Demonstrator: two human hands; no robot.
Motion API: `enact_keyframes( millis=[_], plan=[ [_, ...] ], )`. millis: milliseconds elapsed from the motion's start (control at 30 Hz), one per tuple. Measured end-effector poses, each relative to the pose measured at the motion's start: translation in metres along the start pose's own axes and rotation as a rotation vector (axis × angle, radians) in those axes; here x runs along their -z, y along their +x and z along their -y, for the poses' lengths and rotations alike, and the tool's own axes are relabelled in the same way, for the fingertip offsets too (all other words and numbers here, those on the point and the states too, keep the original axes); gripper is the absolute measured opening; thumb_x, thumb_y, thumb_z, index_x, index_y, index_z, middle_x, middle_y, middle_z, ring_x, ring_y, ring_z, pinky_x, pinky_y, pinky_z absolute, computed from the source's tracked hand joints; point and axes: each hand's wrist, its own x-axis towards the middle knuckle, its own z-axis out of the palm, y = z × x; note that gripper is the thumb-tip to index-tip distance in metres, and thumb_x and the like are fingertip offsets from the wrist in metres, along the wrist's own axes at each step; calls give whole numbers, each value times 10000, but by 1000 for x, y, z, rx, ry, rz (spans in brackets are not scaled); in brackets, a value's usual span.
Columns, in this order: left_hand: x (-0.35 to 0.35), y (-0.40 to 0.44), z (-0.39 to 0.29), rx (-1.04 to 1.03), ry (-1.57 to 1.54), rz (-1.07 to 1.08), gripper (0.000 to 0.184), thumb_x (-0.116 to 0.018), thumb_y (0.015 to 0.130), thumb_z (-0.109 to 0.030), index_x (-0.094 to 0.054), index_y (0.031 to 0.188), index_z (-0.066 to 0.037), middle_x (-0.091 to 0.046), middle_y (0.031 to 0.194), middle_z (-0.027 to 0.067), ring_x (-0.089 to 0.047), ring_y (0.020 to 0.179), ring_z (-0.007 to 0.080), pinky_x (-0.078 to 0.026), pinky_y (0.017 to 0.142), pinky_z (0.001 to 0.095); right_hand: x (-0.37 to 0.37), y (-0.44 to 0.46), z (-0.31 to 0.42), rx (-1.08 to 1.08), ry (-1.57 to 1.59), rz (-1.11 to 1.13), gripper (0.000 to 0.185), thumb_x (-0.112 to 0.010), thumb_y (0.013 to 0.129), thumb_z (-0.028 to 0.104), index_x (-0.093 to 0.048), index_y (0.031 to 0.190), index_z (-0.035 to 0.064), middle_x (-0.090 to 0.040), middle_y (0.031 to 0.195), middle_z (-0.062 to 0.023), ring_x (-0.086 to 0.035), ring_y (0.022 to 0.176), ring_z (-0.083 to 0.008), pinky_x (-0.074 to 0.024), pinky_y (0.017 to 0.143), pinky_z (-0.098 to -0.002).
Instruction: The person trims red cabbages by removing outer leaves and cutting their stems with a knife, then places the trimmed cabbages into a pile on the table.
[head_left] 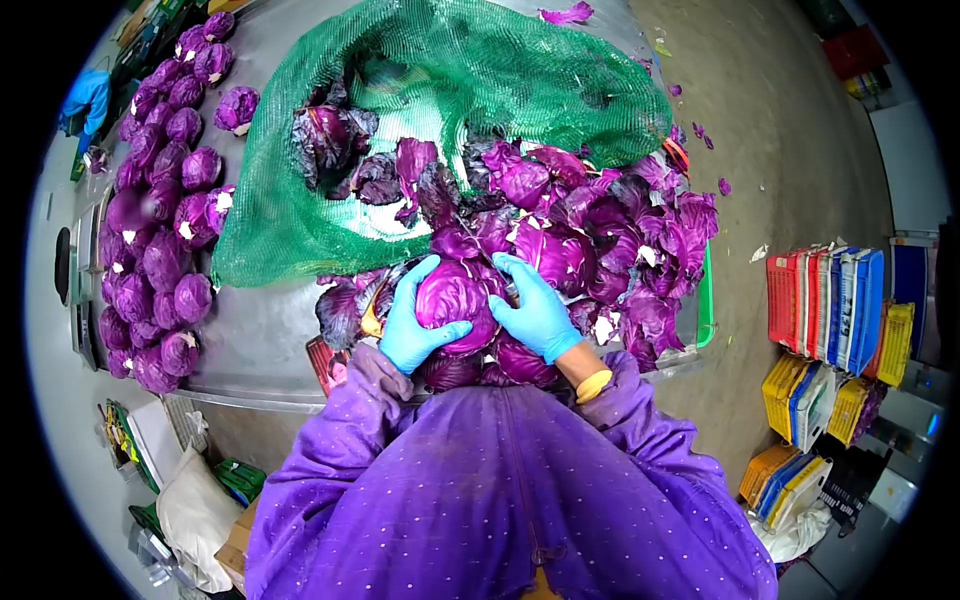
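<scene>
A round red cabbage (455, 300) sits in front of my body, among loose purple leaves. My left hand (415, 318), in a blue glove, is wrapped round its left side with the thumb across the front. On the right side, my right hand (533, 308), also gloved in blue, has its fingers spread and its thumb near the cabbage's edge; it holds nothing that I can see. Torn outer leaves (640, 245) are heaped to the right. Behind the cabbage lies a green mesh bag (320, 235), with a dark-leaved cabbage (323, 140) upon it.
Many trimmed cabbages (165, 260) are piled along the left of the metal table (250, 350). Stacked coloured crates (825, 305) stand at the right beyond the floor. A person's blue sleeve (88, 98) shows at the far upper left. A white sack (192, 515) lies at lower left.
</scene>
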Motion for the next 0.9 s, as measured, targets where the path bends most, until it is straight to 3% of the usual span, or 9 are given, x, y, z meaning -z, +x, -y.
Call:
enact_keyframes(
  millis=[100,167,267,367,400,600,733,833,900],
  plan=[
    [6,9,-18,189,144,12,936,-894,619,-288,-360,1339,-14,-510,1244,149,-502,1170,233,-396,1026,361,-10,2,-8,-33,-20,76,521,-615,833,170,-471,1296,-19,-529,1295,-189,-561,1146,-316,-442,976,-361],
    [1,16,-12,244,150,-9,890,-883,634,-202,-357,1326,-13,-481,1248,122,-493,1151,212,-390,1028,364,-9,8,-8,-73,21,120,509,-604,837,159,-472,1294,-21,-532,1290,-193,-575,1121,-320,-451,960,-366],
    [1,18,-8,106,54,-13,891,-880,628,-305,-406,1320,-4,-511,1237,154,-500,1171,242,-394,1024,358,8,11,5,-163,199,177,527,-611,832,167,-461,1300,-23,-516,1304,-202,-568,1132,-323,-450,960,-367],
    [2,13,15,95,95,-60,883,-873,633,-316,-434,1322,19,-472,1275,170,-482,1196,275,-382,1039,373,5,1,3,25,19,121,560,-618,822,176,-443,1316,-21,-485,1335,-203,-546,1165,-328,-441,974,-365],
    [1,8,17,109,92,-66,878,-872,635,-313,-437,1322,17,-468,1277,174,-481,1196,277,-381,1040,373,-1,1,1,-56,-12,154,590,-618,811,185,-425,1330,-20,-450,1369,-205,-519,1197,-334,-431,989,-362],
    [2,6,7,-23,166,-54,847,-866,638,-288,-460,1327,-8,-487,1265,162,-494,1183,271,-376,1048,369,-8,22,-20,-137,-104,82,432,-596,793,156,-530,1179,-26,-588,1093,-229,-602,993,-385,-479,880,-429],
    [13,-15,0,41,-233,-143,821,-840,646,-181,-449,1350,-22,-489,1343,117,-489,1213,217,-363,1059,348,6,38,-37,-291,17,178,250,-580,782,133,-553,970,-29,-602,882,-235,-585,775,-351,-457,724,-416],
    [10,-18,17,25,-722,-240,807,-712,758,-379,-378,1403,-29,-472,1368,144,-478,1250,284,-359,1086,434,34,29,-33,-231,70,53,371,-616,770,148,-575,1099,-18,-640,907,-189,-620,829,-244,-481,754,-355],
    [10,-15,15,183,-1111,-245,790,-616,824,-516,-370,1412,-49,-437,1405,185,-431,1292,355,-331,1099,510,66,16,-47,-300,174,89,435,-649,757,155,-577,1156,-4,-658,976,-178,-630,854,-247,-492,802,-332]
  ],
)
